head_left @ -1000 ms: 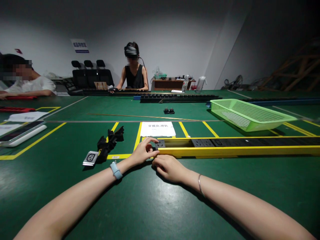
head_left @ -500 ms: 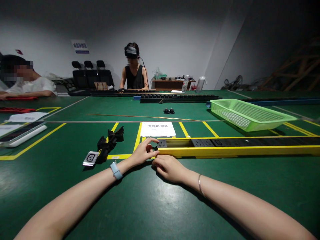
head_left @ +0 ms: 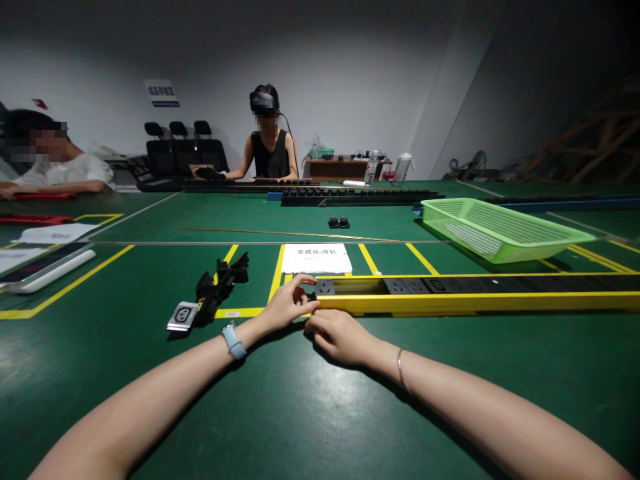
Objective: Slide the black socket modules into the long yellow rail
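Note:
A long yellow rail (head_left: 440,305) lies across the right half of the green table. A black socket module (head_left: 325,287) sits in its left end, and past a gap come more black socket modules (head_left: 404,286). My left hand (head_left: 289,301) is closed at that end, with index finger and thumb against the end module. Below the rail's near left corner, my right hand (head_left: 341,335) has its fingers curled in against the rail; its fingertips are partly hidden. Left of my hands is a pile of black modules (head_left: 220,283) with a silver-edged socket piece (head_left: 182,316) in front.
A green basket (head_left: 505,230) stands behind the rail. A paper sign (head_left: 317,258), two small black parts (head_left: 339,222) and a thin rod (head_left: 280,233) lie beyond my hands. A person in a headset (head_left: 273,150) works across the table; another (head_left: 65,167) sits at left.
My hands stay in the same place on the rail. Across the table, the person in the headset has stretched one arm out toward the picture's left.

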`<action>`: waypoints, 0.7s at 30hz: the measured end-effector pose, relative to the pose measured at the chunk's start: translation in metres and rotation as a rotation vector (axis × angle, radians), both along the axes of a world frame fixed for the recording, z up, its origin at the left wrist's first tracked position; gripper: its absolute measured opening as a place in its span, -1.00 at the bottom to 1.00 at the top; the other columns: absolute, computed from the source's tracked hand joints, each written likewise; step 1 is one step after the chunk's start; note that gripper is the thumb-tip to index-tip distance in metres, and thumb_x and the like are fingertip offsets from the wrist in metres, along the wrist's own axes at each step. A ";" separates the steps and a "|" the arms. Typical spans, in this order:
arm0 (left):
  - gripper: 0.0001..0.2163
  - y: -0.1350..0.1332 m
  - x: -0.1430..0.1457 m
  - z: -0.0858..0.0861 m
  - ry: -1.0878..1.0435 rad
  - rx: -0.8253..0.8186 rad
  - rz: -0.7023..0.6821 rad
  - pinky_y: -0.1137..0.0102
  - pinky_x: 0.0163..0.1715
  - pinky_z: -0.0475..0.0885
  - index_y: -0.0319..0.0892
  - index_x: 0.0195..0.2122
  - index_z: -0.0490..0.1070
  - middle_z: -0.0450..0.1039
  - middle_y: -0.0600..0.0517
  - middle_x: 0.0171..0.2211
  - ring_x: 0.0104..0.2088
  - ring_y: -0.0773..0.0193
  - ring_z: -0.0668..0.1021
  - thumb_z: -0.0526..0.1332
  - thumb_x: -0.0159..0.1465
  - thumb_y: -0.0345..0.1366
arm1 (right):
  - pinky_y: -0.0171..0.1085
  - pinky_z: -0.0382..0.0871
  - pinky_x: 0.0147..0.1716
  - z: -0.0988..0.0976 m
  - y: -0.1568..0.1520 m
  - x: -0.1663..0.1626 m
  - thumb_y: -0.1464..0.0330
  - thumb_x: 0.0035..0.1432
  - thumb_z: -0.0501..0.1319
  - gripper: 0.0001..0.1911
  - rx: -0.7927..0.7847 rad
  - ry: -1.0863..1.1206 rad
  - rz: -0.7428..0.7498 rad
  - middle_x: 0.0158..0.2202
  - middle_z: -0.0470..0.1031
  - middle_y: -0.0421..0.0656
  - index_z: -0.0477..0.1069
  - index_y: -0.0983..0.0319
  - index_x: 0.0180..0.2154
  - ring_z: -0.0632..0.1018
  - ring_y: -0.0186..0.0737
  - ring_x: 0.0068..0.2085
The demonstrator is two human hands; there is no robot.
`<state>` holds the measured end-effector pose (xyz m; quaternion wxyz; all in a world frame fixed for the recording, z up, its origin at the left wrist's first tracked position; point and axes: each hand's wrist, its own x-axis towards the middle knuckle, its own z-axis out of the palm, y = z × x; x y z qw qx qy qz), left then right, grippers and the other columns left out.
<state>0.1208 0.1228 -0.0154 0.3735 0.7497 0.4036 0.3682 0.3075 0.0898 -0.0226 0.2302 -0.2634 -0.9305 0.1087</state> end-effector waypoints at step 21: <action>-0.62 -0.004 0.003 0.006 -0.064 -0.069 -0.027 0.51 -0.51 0.26 -0.18 -0.02 0.27 0.27 0.18 -0.56 -0.54 0.41 0.36 0.27 0.16 -0.24 | -0.33 0.28 -0.25 0.001 -0.001 0.000 0.51 0.10 0.11 -0.86 -0.011 0.007 -0.005 -0.31 0.48 -0.16 0.37 0.22 -0.29 0.45 -0.26 -0.29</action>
